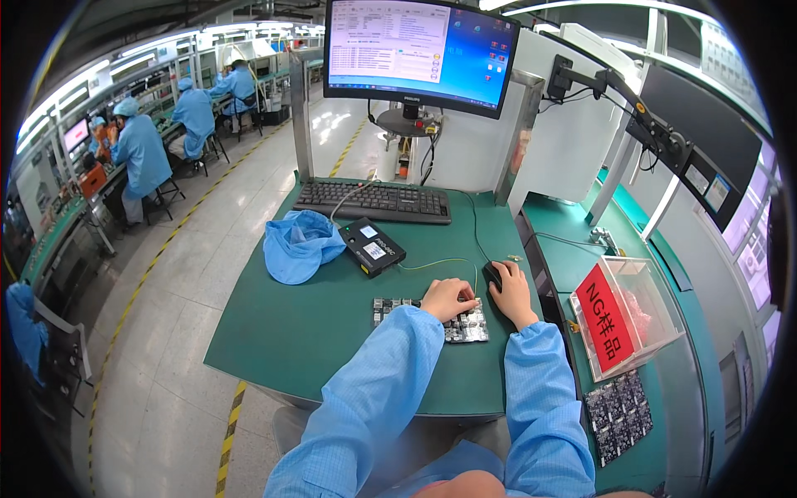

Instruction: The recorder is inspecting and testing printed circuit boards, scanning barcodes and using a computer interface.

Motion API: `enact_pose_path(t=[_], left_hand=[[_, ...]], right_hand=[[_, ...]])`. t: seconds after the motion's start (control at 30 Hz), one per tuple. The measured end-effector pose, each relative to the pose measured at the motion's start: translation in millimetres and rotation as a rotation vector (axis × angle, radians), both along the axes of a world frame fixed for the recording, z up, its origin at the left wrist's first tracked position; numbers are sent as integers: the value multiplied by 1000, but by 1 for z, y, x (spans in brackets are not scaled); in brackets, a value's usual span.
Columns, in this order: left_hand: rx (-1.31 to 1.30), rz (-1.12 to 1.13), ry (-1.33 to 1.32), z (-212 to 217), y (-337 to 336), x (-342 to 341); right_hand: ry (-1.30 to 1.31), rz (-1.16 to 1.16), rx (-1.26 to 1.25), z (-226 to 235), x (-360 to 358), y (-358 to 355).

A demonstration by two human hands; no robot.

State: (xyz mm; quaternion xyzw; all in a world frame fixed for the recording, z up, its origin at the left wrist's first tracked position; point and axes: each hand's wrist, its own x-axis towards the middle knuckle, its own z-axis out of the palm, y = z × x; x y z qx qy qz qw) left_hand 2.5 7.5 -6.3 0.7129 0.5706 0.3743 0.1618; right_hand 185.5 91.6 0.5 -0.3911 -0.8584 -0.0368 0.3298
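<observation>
- The left hand (448,297) lies curled, fingers down, on the board (432,319), a populated circuit panel flat on the green table (282,332) near its front edge.
- The right hand (513,292) cups the mouse (493,274) just right of the board; its fingers are wrapped over the mouse.
- The board looks light, stiff and fragile; best taken by its bare edges, not the components.
- Open room lies left of the board; the front edge is close.
- To the right stand a clear bin (639,319) with a red label and a dark panel (618,415).
- Farther back: a black box (371,246), a blue cap (297,244), a keyboard (374,202), then the monitor (419,51).
</observation>
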Motion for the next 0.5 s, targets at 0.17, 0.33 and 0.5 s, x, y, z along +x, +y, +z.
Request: enact_pose_path(t=[0.17, 0.33, 0.5], left_hand=[[-23, 4, 2, 2, -1, 0], [-16, -1, -14, 0, 0, 0], [-22, -7, -55, -1, 3, -2]], right_hand=[[4, 4, -1, -1, 0, 1], [2, 5, 0, -1, 0, 2], [7, 1, -47, 3, 0, -3]])
